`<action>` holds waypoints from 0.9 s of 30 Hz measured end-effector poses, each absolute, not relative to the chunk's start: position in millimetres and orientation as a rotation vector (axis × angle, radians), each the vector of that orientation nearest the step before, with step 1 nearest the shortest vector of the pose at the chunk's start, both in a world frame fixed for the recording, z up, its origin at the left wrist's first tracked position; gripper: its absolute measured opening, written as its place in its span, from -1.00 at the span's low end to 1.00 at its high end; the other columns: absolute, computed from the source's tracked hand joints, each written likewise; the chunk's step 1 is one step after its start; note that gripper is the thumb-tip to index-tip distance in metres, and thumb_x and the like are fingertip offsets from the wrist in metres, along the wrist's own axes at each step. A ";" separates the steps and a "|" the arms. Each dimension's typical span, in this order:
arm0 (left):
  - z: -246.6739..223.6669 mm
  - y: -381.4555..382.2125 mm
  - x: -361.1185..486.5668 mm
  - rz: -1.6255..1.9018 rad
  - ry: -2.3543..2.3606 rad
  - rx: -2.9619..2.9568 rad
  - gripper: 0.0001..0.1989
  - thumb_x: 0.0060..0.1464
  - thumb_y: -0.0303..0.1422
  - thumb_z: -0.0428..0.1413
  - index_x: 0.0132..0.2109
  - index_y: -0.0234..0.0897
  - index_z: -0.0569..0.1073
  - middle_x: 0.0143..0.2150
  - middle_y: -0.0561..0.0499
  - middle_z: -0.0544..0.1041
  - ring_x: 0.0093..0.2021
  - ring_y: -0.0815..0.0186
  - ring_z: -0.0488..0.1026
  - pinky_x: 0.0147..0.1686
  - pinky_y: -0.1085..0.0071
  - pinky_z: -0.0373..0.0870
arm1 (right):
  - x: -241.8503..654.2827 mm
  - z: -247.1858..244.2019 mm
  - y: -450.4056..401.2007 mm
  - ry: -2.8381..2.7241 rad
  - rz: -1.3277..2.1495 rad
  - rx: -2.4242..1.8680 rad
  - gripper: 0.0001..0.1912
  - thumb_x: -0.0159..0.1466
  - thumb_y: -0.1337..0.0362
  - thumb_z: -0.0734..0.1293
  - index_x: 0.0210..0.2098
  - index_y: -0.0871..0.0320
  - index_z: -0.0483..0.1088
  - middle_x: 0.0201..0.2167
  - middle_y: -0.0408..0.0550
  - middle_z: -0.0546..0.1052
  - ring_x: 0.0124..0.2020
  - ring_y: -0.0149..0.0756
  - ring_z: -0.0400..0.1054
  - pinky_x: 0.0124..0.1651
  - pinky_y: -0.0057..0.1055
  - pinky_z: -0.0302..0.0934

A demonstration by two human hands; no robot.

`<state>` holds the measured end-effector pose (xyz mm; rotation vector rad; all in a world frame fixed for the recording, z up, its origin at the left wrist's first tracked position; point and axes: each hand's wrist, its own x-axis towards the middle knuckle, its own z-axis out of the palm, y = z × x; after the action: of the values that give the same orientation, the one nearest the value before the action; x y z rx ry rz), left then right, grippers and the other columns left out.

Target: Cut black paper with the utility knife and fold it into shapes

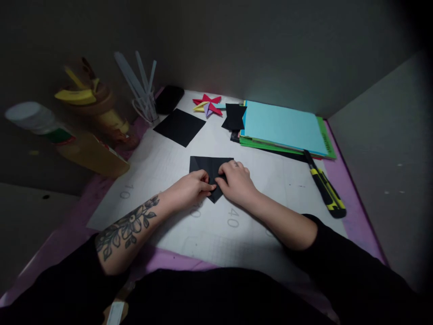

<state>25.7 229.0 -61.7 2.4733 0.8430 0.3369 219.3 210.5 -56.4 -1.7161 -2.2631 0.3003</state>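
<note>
A folded piece of black paper (211, 164) lies on the white mat, its lower end narrowing to a point toward me. My left hand (198, 186) is on its left side, thumb and fingers pinched together at the paper's lower middle. On the right side, my right hand (235, 180) has its fingers curled together over the paper's edge, its thumb close to the left thumb. The fingertips partly cover the folds.
A black square (180, 127), red star (209, 104), black cut shape (234, 116) and paper stack (284, 128) are behind. A yellow-black cutter (324, 187) lies right. Glue bottle (67, 137), brown container (108, 108), cup (146, 106) and phone (170, 99) stand or lie left.
</note>
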 end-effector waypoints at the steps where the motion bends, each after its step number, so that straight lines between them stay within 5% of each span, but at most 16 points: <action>1: -60.4 228.7 26.5 0.331 0.848 2.480 -0.74 0.22 -0.35 -0.01 -0.19 -0.27 0.57 -0.29 -0.04 0.36 -0.35 0.35 0.31 -0.38 0.43 0.24 | 222.6 -54.7 205.2 -2.260 0.278 -1.611 -0.88 0.25 0.30 0.25 -0.24 0.14 0.40 -0.20 0.06 0.45 -0.11 -0.07 0.26 -0.11 -0.15 0.13; 8: -57.3 228.3 29.5 0.319 0.855 2.489 -0.68 0.26 -0.33 -0.06 -0.24 -0.32 0.57 -0.31 -0.07 0.35 -0.40 0.36 0.27 -0.44 0.41 0.18 | 244.4 -69.0 163.4 -2.430 0.277 -0.812 -0.66 0.22 0.48 0.21 -0.05 0.22 0.45 -0.12 0.11 0.54 -0.05 -0.13 0.35 -0.07 -0.13 0.34; 16: -55.7 229.0 29.9 0.253 0.867 2.481 -0.68 0.25 -0.30 -0.07 -0.20 -0.24 0.57 -0.26 -0.11 0.37 -0.38 0.33 0.29 -0.41 0.37 0.23 | 247.5 -82.4 161.9 -2.500 0.341 -0.854 -0.58 0.22 0.44 0.21 0.06 0.23 0.41 0.03 0.18 0.49 0.15 -0.05 0.26 0.09 0.02 0.31; 27: -53.8 229.5 31.1 0.244 0.868 2.435 -0.69 0.23 -0.30 -0.06 -0.25 -0.28 0.57 -0.29 -0.07 0.34 -0.37 0.34 0.29 -0.39 0.40 0.23 | 246.6 -71.2 163.9 -2.529 0.481 -0.940 -0.51 0.24 0.43 0.17 0.16 0.23 0.30 0.09 0.16 0.42 0.08 -0.09 0.27 0.07 -0.03 0.27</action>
<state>31.1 229.5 -53.8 2.4347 0.8676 0.2438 246.6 163.9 -71.2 -0.9397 -2.5295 0.4806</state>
